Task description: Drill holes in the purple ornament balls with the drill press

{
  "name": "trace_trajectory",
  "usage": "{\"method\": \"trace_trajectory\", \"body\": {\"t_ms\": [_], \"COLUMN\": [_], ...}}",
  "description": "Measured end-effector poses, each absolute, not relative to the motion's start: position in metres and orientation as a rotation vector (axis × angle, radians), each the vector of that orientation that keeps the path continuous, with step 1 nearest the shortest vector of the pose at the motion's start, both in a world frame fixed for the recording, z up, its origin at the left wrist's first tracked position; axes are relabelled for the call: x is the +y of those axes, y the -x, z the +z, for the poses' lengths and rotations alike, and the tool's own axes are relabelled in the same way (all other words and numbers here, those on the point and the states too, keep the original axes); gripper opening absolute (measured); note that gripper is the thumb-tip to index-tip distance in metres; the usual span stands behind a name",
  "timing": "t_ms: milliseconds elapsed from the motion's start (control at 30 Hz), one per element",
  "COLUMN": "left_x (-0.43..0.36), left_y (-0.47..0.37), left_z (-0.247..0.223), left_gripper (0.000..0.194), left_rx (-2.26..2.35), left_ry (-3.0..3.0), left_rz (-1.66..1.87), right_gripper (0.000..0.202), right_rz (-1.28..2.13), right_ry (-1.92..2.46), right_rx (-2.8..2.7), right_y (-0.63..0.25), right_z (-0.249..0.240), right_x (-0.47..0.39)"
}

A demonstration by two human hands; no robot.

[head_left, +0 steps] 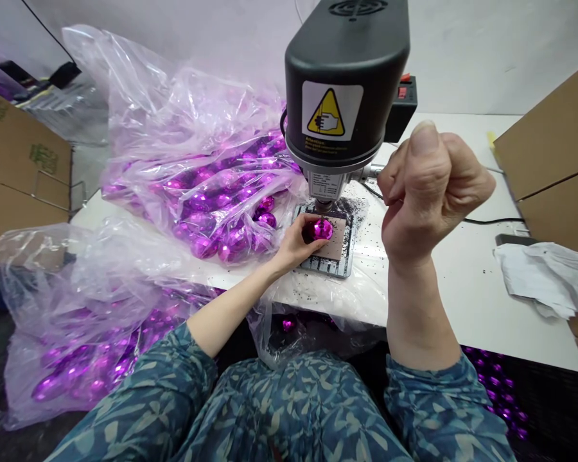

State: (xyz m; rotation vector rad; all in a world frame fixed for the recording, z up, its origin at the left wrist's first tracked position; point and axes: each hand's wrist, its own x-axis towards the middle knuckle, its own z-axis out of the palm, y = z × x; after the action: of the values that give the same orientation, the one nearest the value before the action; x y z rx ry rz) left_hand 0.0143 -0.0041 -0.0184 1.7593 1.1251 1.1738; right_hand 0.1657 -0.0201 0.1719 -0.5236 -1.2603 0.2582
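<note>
My left hand (299, 245) reaches to the base of a small black bench drill press (344, 77). Its thumb and fingers are closed on a shiny magenta faceted bauble (323, 229), which sits on a tan pad (338, 247) on the metal base plate (349, 266). The drill bit (322, 219) stands right over the bauble's top; whether it has gone in I cannot tell. My right hand (426, 186) is raised beside the drill head, its fingers wrapped in a fist around the drill press lever. Most of the lever is hidden by the hand.
Clear plastic bags of magenta baubles lie on the table (221, 224) and lower left (91, 359). Dark shavings surround the base plate. Cardboard boxes stand left (19, 173) and right (553, 141). A white plastic bag (544, 276) lies at the right. More baubles (498, 391) sit below the table.
</note>
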Motion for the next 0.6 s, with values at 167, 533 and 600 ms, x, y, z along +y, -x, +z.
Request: {"method": "trace_trajectory", "body": {"t_ms": [167, 533, 600], "left_x": [-0.004, -0.008, -0.008], "left_y": [-0.015, -0.014, -0.013], "left_z": [-0.021, -0.011, -0.01], "left_gripper": [0.052, 0.053, 0.053], "left_rx": [1.089, 1.164, 1.166], "left_ry": [-1.684, -1.691, -1.694], "left_rz": [1.218, 1.189, 1.187], "right_gripper": [0.058, 0.055, 0.054], "right_rz": [0.173, 0.057, 0.041], "right_ry": [0.452, 0.353, 0.336], "right_rx": [-1.267, -1.289, -1.293], "right_y": [-0.166, -0.165, -0.165], "right_z": [0.162, 0.142, 0.139], "right_x": [-0.017, -0.016, -0.015]}}
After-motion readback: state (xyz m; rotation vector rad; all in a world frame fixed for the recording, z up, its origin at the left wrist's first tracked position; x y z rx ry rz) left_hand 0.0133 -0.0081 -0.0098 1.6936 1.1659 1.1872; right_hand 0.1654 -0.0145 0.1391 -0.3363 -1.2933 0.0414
